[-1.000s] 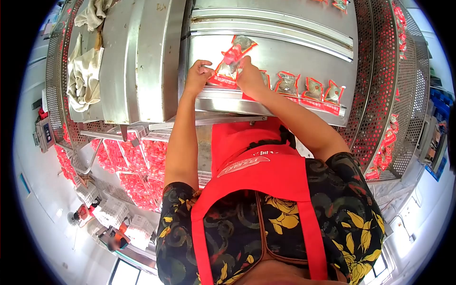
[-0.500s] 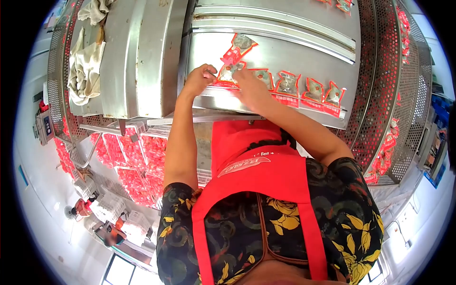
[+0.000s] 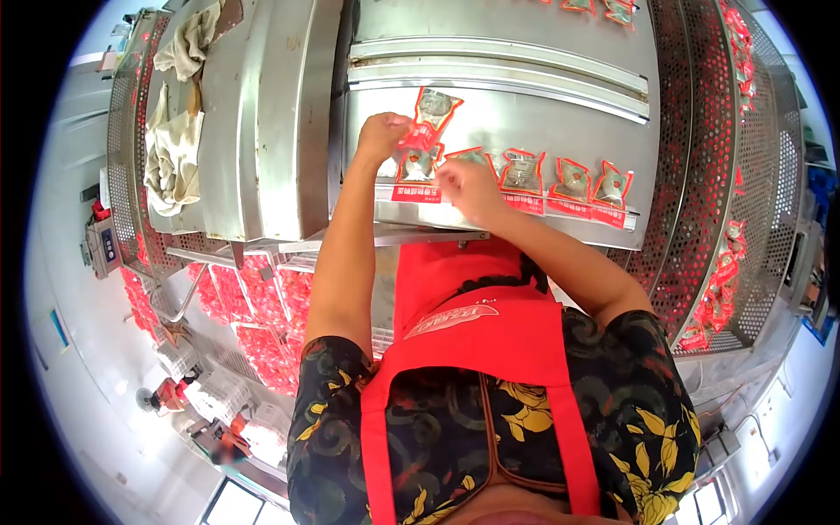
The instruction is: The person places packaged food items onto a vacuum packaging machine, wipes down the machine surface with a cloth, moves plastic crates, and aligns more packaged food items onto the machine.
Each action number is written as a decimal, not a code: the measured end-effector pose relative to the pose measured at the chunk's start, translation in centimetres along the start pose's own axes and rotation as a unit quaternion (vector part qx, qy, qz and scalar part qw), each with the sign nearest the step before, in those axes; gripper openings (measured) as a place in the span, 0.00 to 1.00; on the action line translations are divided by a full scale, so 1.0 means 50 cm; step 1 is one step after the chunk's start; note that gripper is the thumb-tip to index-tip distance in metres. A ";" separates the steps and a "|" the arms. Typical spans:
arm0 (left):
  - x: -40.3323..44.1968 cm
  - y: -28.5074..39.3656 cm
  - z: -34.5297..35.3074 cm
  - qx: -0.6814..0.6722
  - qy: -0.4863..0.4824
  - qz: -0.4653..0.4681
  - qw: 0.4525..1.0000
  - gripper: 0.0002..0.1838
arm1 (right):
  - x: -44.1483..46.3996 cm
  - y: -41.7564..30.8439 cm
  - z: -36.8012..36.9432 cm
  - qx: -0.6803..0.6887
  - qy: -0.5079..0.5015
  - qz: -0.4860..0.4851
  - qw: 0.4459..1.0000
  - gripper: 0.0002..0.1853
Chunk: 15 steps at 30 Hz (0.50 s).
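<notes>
My left hand (image 3: 383, 136) is at the red lower end of a sealed food packet (image 3: 435, 107), its fingers closed on the edge. This clear, red-bordered packet lies tilted above a row on the steel surface. Just below it, a second packet (image 3: 417, 164) lies in the row with its red strip toward me. Between that one and a partly covered packet (image 3: 473, 156) is my right hand (image 3: 471, 189), its fingers bent and slightly blurred. Farther right along the row are more packets (image 3: 522, 170).
A metal rail (image 3: 499, 74) crosses the steel table (image 3: 367, 105). Perforated metal guards (image 3: 691, 131) curve along the right. Cloths (image 3: 173, 162) lie at the left. Below left are baskets of red packets (image 3: 262, 297). Several packets (image 3: 619, 12) lie at the top.
My left hand has moved up to the tilted packet, whose lower end has shifted slightly left. My right hand has drawn back from the packet below it. The camera view has shifted slightly.
</notes>
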State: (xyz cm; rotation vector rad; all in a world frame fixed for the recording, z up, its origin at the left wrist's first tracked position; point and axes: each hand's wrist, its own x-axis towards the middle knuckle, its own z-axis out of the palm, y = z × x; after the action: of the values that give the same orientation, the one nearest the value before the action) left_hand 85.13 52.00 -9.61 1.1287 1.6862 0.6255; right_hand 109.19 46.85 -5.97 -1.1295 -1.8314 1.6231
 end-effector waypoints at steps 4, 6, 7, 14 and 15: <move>-0.019 0.035 -0.042 -0.134 -0.037 -0.123 0.983 0.08 | 0.073 -0.025 -0.054 0.142 0.069 0.180 0.971 0.16; -0.034 0.024 -0.061 -0.159 -0.031 -0.150 0.975 0.07 | 0.105 -0.043 -0.046 0.162 0.075 0.217 0.960 0.25; -0.047 0.029 -0.075 -0.185 -0.020 -0.176 0.967 0.07 | 0.128 -0.037 -0.036 0.163 0.073 0.215 0.960 0.25; -0.089 0.020 -0.124 -0.210 -0.046 -0.153 0.964 0.05 | 0.226 -0.040 0.025 0.349 0.010 0.305 0.886 0.34; -0.091 0.017 -0.128 -0.209 -0.046 -0.138 0.967 0.06 | 0.233 -0.035 0.028 0.345 0.010 0.306 0.887 0.34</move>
State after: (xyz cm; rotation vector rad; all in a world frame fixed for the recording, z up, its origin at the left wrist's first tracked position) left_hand 80.05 48.92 -4.46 0.6012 1.5041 0.6975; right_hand 101.01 55.39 -6.78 -1.4107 -0.7339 2.3177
